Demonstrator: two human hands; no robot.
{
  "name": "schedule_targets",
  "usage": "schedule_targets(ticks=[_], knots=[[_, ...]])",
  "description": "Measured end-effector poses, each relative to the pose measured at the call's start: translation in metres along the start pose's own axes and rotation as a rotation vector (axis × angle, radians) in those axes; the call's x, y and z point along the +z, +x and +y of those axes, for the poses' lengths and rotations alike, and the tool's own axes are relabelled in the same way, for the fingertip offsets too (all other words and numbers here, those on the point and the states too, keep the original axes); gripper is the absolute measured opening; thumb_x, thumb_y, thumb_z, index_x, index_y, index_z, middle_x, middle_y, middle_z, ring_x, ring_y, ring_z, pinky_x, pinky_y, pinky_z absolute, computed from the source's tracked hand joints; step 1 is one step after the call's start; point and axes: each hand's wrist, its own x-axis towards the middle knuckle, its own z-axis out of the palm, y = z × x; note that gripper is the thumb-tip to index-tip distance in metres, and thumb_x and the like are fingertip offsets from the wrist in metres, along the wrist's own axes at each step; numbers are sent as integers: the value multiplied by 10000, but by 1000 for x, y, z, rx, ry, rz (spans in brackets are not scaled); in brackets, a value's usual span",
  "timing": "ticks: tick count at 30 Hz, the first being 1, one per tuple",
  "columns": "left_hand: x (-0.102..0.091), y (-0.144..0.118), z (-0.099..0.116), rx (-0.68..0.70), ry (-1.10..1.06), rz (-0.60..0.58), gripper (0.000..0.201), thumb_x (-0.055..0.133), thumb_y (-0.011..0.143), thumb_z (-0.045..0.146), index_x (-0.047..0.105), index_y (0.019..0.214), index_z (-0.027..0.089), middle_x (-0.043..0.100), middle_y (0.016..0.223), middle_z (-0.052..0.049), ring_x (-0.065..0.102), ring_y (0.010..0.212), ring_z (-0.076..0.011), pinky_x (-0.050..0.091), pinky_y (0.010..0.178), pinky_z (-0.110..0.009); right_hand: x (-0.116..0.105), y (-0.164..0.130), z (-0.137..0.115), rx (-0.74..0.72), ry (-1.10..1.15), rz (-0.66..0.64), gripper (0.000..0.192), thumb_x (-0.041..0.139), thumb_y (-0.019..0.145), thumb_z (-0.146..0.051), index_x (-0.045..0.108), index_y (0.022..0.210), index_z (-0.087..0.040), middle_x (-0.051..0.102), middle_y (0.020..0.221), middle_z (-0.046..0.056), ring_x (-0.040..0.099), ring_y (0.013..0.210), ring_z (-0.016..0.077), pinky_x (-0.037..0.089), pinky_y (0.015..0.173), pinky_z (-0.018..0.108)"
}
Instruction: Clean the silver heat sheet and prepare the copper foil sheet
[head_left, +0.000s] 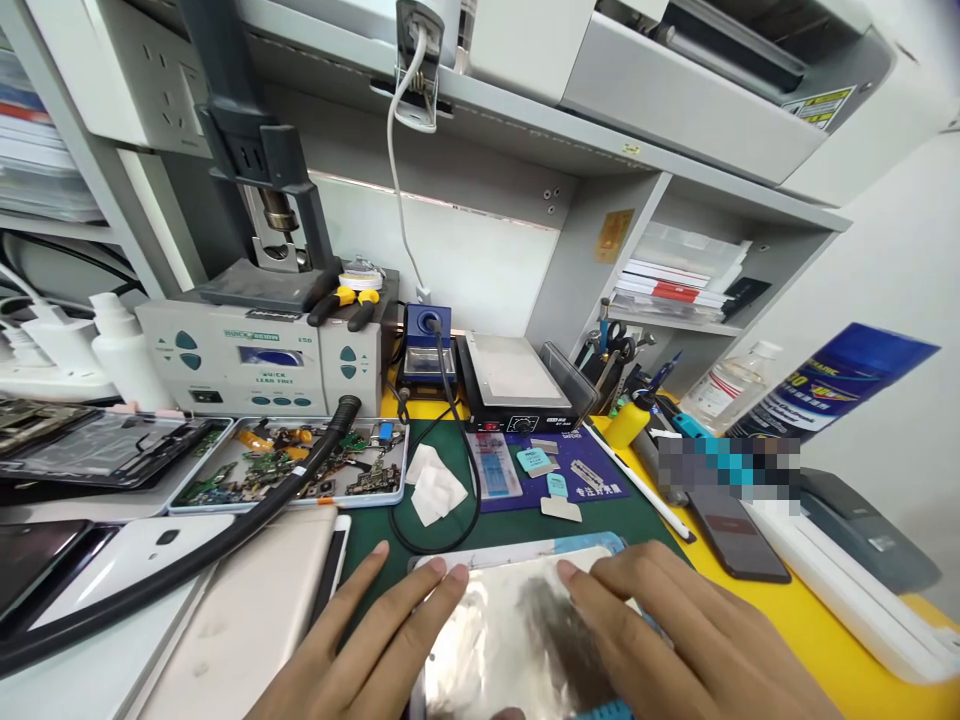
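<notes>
At the left edge of the worktop lie phones (150, 560) and a tray of small parts (292, 470), with a black hose (247, 520) across them. The left hand (375, 640) lies flat on the green mat (510, 520), fingers together, tips touching the shiny panel (502, 630) at the near edge. The right hand (690, 630) presses flat on the panel, fingers close together. The panel looks still whole and closed, so most work seems left. A dark phone (739, 540) lies to the right
</notes>
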Motion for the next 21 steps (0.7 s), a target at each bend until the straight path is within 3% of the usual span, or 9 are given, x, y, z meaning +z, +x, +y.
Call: schedule_targets(ticks=[3, 5, 7, 9, 12, 18, 21], knots=[[0, 2, 4, -40, -56, 43, 486, 664, 877, 467, 638, 1279, 195, 688, 1298, 15, 629, 1169, -199, 424, 1135, -366, -2, 1, 0, 44, 81, -27, 360, 307, 1025, -127, 658, 1104, -144, 715, 916, 109, 663, 750, 240, 556, 656, 353], [0, 4, 6, -105, -111, 81, 499, 680, 862, 481, 643, 1254, 175, 719, 1237, 5, 638, 1154, -194, 362, 1180, -364, -4, 3, 2, 113, 265, -19, 320, 371, 1020, -150, 689, 1056, -169, 727, 940, 98, 678, 798, 232, 564, 697, 336], [-1, 6, 9, -151, -155, 92, 537, 686, 850, 496, 624, 1264, 161, 729, 1215, -7, 638, 1158, -206, 336, 1194, -365, -6, 6, 7, 320, 548, -53, 241, 471, 1012, -224, 710, 998, -203, 736, 930, 66, 689, 824, 206, 565, 727, 292], [-1, 7, 11, -178, -175, 75, 575, 682, 844, 505, 600, 1288, 149, 725, 1222, -28, 640, 1161, -222, 374, 1167, -352, -7, 9, 15, 637, 865, -180, 201, 575, 978, -356, 720, 961, -218, 731, 835, 35, 682, 731, 173, 552, 645, 240], [0, 4, 11, -192, -195, 52, 615, 661, 841, 542, 569, 1327, 176, 728, 1217, -36, 671, 1122, -234, 496, 1062, -323, -4, 13, 26, 933, 1258, -349, 310, 672, 897, -483, 716, 975, -186, 674, 655, 4, 606, 543, 130, 482, 491, 204], [10, -13, 8, -306, -367, -52, 757, 687, 813, 531, 425, 1483, 295, 695, 1285, -36, 693, 1100, -294, 652, 756, -355, 5, 18, 31, 950, 1565, -305, 315, 806, 790, -374, 717, 975, -136, 697, 690, 19, 633, 533, 107, 459, 511, 186], [5, -14, 9, -314, -404, -49, 572, 609, 887, 463, 476, 1438, 383, 645, 1350, -15, 635, 1195, -302, 620, 855, -395, 7, 17, 30, 948, 1600, -294, 294, 811, 775, -349, 726, 936, -118, 707, 674, 35, 627, 525, 109, 476, 510, 195]])
